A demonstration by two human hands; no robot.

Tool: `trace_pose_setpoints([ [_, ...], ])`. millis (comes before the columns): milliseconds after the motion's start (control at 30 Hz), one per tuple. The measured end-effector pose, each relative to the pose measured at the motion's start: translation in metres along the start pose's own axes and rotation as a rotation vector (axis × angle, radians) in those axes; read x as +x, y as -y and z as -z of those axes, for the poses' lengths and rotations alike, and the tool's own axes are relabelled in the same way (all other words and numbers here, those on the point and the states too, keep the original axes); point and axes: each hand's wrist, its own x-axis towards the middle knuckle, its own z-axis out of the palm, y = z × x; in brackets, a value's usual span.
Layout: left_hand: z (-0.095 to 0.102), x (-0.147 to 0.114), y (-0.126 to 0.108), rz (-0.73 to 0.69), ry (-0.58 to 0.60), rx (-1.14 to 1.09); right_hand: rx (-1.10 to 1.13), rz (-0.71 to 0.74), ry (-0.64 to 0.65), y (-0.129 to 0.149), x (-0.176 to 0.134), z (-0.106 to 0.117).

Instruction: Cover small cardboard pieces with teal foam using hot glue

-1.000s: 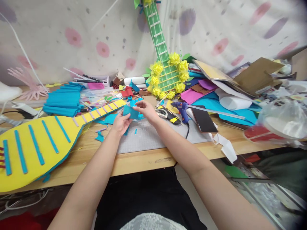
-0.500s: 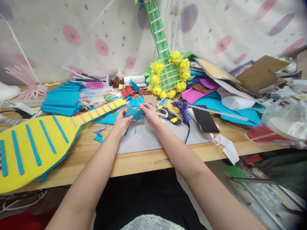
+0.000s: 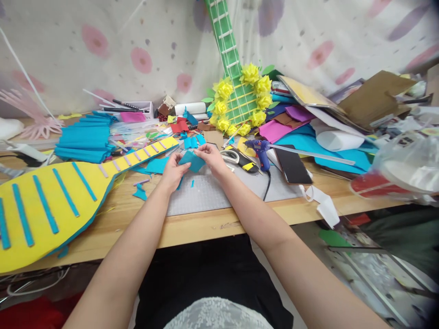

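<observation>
A small piece of blue crepe paper (image 3: 192, 161) is held between my two hands, above a grey cutting mat (image 3: 202, 201). My left hand (image 3: 174, 172) pinches its left side, the thumb on top. At its upper right edge, my right hand (image 3: 211, 158) grips it with fingers and thumb pressed together. More blue paper pieces (image 3: 156, 166) lie beside and behind the hands. Scissors with white handles (image 3: 230, 156) and a yellow-black utility knife (image 3: 245, 161) rest just right of my right hand.
A yellow paper instrument (image 3: 44, 201) with blue strips spreads over the left. Behind stands a green paper guitar (image 3: 236, 98) with yellow flowers. To the right are a blue glue gun (image 3: 261, 153), a phone (image 3: 293, 165), stacked papers and a red-white bucket (image 3: 387, 183) under plastic.
The blue paper has been turned slightly, and my right hand has shifted a little left along its edge. The camera view has moved slightly.
</observation>
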Motion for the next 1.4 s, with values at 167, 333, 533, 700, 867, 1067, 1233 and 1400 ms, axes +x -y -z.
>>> trace_pose_setpoints([
  [167,-0.0015,-0.0015,-0.0024,0.009,0.019,0.006,-0.011,-0.033,0.007,-0.0042,0.002,0.0051],
  [333,-0.0009,-0.0019,-0.0028,0.027,0.03,0.008,-0.019,0.129,0.018,-0.0031,0.0013,0.0051],
  [533,-0.0013,-0.0022,-0.0027,0.044,0.031,0.036,-0.038,0.234,0.047,-0.004,-0.0009,0.0027],
  [700,-0.0019,-0.003,-0.0031,0.054,0.028,0.047,-0.045,0.17,0.024,-0.0066,0.0001,0.0034],
  [867,-0.0022,-0.0042,-0.0041,0.068,0.03,0.044,-0.034,0.1,0.055,-0.0053,0.0008,0.0063],
  [1067,-0.0018,-0.0054,-0.005,0.048,0.055,0.067,-0.031,0.193,0.066,-0.0045,0.0005,0.0046],
  [1233,-0.0024,-0.0059,-0.0044,0.082,0.084,0.061,-0.109,0.122,0.039,-0.0031,-0.0014,0.0053],
  [1400,-0.0022,-0.006,-0.0049,0.097,0.118,0.042,-0.124,0.077,0.007,0.0003,-0.0024,0.0056],
])
